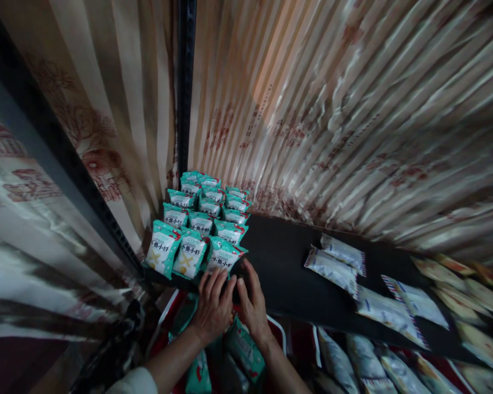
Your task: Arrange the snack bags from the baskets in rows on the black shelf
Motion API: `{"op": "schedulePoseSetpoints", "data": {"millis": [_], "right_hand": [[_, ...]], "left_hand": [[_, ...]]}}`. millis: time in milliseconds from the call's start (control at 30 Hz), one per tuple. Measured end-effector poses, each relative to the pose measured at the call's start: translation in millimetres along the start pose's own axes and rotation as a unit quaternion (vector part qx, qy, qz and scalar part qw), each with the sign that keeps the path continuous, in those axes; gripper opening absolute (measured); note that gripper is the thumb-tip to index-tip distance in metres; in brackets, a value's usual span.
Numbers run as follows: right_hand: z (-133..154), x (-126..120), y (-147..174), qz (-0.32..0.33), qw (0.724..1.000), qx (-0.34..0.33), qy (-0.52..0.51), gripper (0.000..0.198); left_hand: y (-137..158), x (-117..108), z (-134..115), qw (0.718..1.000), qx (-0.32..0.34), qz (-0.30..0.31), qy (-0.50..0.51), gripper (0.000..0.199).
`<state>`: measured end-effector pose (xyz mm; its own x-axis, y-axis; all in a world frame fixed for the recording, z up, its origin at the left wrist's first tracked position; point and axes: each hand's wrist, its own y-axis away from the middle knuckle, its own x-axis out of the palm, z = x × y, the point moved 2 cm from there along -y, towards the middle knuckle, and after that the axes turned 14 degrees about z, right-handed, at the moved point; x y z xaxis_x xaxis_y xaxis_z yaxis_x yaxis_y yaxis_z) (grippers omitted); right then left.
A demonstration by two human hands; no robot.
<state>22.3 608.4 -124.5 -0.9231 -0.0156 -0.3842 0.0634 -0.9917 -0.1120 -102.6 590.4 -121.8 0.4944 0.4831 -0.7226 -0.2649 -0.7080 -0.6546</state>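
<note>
Rows of teal-and-white snack bags (189, 254) stand on the left end of a black shelf (279, 262). My left hand (216, 306) touches the lower front of the nearest right-hand bag (224, 251) with its fingertips, the fingers fairly straight and not wrapped round it. Just beside that bag's lower right corner, my right hand (252, 306) has its fingers stretched out and apart, with nothing visible in them. Under my hands a red crate with a white rim (282, 334) contains more teal bags (244, 347), partly hidden by my forearms.
Several pale clear-wrapped packs (337, 268) lie on the shelf to the right, with yellowish packs (460, 284) beyond. Another crate of packs (363, 355) sits below the shelf's front edge. Pleated curtain (312, 109) hangs behind, and a dark metal post (185, 82) stands at the corner.
</note>
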Motion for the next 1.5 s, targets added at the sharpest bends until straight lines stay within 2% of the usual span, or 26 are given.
{"op": "schedulePoseSetpoints", "data": {"millis": [133, 233, 367, 500, 567, 667, 733, 833, 1000, 1200, 1367, 1500], "right_hand": [[6, -2, 9, -0.032, 0.999, 0.019, 0.001, 0.047], [10, -5, 29, -0.059, 0.997, 0.048, -0.024, 0.043], [4, -5, 72, -0.041, 0.996, 0.080, -0.015, 0.037], [-19, -8, 109, 0.011, 0.989, 0.098, 0.110, 0.030], [-37, -11, 120, 0.044, 0.967, 0.150, 0.201, 0.029], [-61, -14, 127, 0.151, 0.903, 0.242, 0.323, 0.034], [-73, -15, 128, 0.212, 0.858, 0.290, 0.368, 0.041], [-84, -14, 126, 0.253, 0.815, 0.334, 0.401, 0.047], [-87, -12, 124, 0.269, 0.800, 0.341, 0.414, 0.048], [-70, -16, 117, 0.293, 0.807, 0.337, 0.386, 0.025], [-43, -36, 113, 0.281, 0.822, 0.325, 0.373, 0.037], [-26, -53, 115, 0.275, 0.851, 0.323, 0.310, 0.042]], "left_hand": [[9, -5, -4, 0.998, 0.026, 0.023, 0.043, 0.037], [16, -8, -11, 0.990, 0.062, 0.074, 0.099, 0.030], [37, -6, -25, 0.953, 0.095, 0.221, 0.183, 0.027], [71, 2, -37, 0.880, 0.061, 0.417, 0.219, 0.027], [88, 6, -40, 0.840, 0.001, 0.492, 0.228, 0.031], [107, 14, -41, 0.785, -0.116, 0.568, 0.217, 0.038], [114, 21, -43, 0.753, -0.161, 0.602, 0.211, 0.041], [117, 31, -49, 0.734, -0.187, 0.620, 0.205, 0.042], [123, 38, -57, 0.720, -0.215, 0.631, 0.191, 0.038], [124, 31, -60, 0.730, -0.212, 0.622, 0.187, 0.046], [122, 23, -59, 0.758, -0.162, 0.594, 0.217, 0.065], [120, 11, -60, 0.795, -0.122, 0.542, 0.243, 0.070]]}}
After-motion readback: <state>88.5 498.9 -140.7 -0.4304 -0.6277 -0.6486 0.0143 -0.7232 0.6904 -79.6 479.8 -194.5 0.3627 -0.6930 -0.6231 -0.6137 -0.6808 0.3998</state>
